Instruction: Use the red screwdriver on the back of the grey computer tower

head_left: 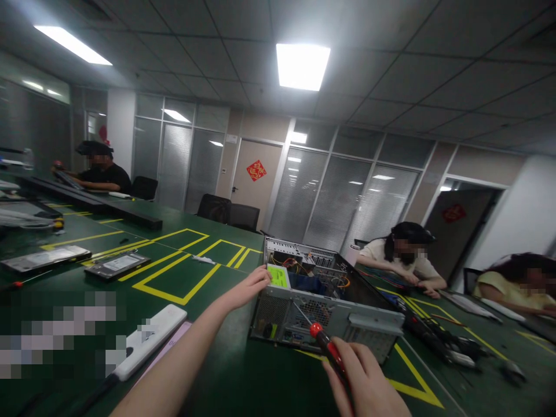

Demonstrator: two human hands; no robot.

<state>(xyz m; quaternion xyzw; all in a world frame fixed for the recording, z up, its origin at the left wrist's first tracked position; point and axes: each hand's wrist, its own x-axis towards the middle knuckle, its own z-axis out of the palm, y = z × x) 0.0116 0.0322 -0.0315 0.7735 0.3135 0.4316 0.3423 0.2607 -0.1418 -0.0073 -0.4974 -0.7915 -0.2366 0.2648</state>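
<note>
An opened desktop computer case [321, 313] lies on the green table, its rear metal panel facing me. Inside it I see coloured cables and a power supply with a bright green label [278, 277] at the left corner. My left hand [249, 285] grips the case's left edge beside that label, its fingertips partly hidden. In my right hand [367, 376] is a screwdriver [332, 350] with a red and black handle. Its shaft points up and left to the rear panel, near the power supply; whether the tip touches a screw I cannot tell.
Two hard drives [46, 258] [117, 264] lie to the left, near a white power strip [152, 341]. Yellow tape lines [165, 295] mark the table. Black cables [456, 341] are on the right. Several other people sit around, one person [403, 258] beyond the case.
</note>
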